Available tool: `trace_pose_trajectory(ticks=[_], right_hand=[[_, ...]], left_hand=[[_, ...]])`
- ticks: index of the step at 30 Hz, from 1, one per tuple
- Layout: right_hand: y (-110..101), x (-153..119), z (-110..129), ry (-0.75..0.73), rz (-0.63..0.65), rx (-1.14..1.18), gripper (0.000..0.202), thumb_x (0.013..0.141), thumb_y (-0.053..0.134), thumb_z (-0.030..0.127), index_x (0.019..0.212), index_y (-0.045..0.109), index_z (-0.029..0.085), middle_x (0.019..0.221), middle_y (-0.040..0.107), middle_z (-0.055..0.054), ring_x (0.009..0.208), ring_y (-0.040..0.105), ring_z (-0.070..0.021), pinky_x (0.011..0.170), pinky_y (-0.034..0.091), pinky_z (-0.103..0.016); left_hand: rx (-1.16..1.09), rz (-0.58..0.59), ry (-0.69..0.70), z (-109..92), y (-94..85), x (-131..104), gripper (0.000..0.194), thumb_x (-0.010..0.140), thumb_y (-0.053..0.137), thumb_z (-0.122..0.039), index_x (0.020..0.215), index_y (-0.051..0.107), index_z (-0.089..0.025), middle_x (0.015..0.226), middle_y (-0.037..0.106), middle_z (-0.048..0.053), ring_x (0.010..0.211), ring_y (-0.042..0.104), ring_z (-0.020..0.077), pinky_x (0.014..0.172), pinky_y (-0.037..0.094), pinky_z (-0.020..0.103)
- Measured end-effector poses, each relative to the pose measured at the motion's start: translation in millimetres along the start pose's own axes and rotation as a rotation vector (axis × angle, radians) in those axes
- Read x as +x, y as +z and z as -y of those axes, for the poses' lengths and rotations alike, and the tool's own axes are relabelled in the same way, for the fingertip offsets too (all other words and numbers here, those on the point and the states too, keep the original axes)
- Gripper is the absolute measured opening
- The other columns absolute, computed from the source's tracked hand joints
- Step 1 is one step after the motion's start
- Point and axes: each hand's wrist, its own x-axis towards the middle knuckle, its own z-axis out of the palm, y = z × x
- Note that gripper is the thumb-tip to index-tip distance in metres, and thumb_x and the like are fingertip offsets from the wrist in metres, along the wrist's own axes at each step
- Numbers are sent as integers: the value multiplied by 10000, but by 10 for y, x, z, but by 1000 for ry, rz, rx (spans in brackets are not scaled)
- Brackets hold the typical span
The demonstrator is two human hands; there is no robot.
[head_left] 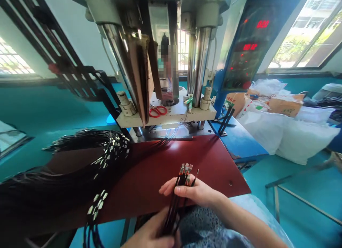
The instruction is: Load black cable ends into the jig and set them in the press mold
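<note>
A bundle of black cables (174, 209) with small metal connector ends stands upright in front of me, over my lap. My right hand (196, 191) grips it near the connectors, thumb across the front and the other fingers behind. One cable tip pokes out apart from the rest, on the right. Lower down, my left hand (157, 228) is closed round the same bundle, slightly blurred and cut off by the bottom edge. Both hands are at the near edge of the dark red table (160, 159).
Behind the table stands a press machine (165, 116) with red-handled scissors (158, 111) on its plate. A large coil of black cables (88, 148) covers the table's left. At right are a control panel (248, 52), a blue side table (245, 141) and white bags (299, 134).
</note>
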Motion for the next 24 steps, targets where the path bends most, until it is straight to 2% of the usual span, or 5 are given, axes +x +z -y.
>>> trace_pose_trajectory(ticks=[4,9,17,22,24], right_hand=[[-24,32,-27,110,-67,60,410,773,603,431,1116,587,207,1122,594,-76,952,611,-213,835,478,-376],[-277,71,244,-173,-297,-47,434,808,574,386,1204,518,216,1202,563,-94,1133,497,-215,985,356,-412],[-238,207,469,52,21,-768,408,890,424,417,1182,554,164,1157,587,-74,1036,546,-186,894,425,-309],[-283,279,460,-18,182,-873,393,895,421,393,1171,561,150,1148,583,-70,1031,541,-181,898,419,-286],[-453,358,436,8,116,-901,386,921,354,378,1151,566,154,1082,615,-58,968,569,-174,846,448,-284]], left_hand=[[-442,-177,42,-205,166,437,401,769,554,-454,1015,535,-138,588,551,3,471,483,97,490,386,216],[-403,-157,-17,-238,219,632,293,772,557,-420,796,476,-140,483,479,-47,332,345,44,350,223,174],[-478,-186,-20,-301,237,774,304,744,583,-385,681,566,-89,575,588,58,444,505,104,427,350,214],[-461,-181,29,-302,191,858,335,754,565,-387,611,578,-85,488,529,29,413,454,85,420,317,209],[-509,-219,60,-298,141,876,270,733,598,-361,657,551,-105,496,510,-2,384,396,58,391,254,196]])
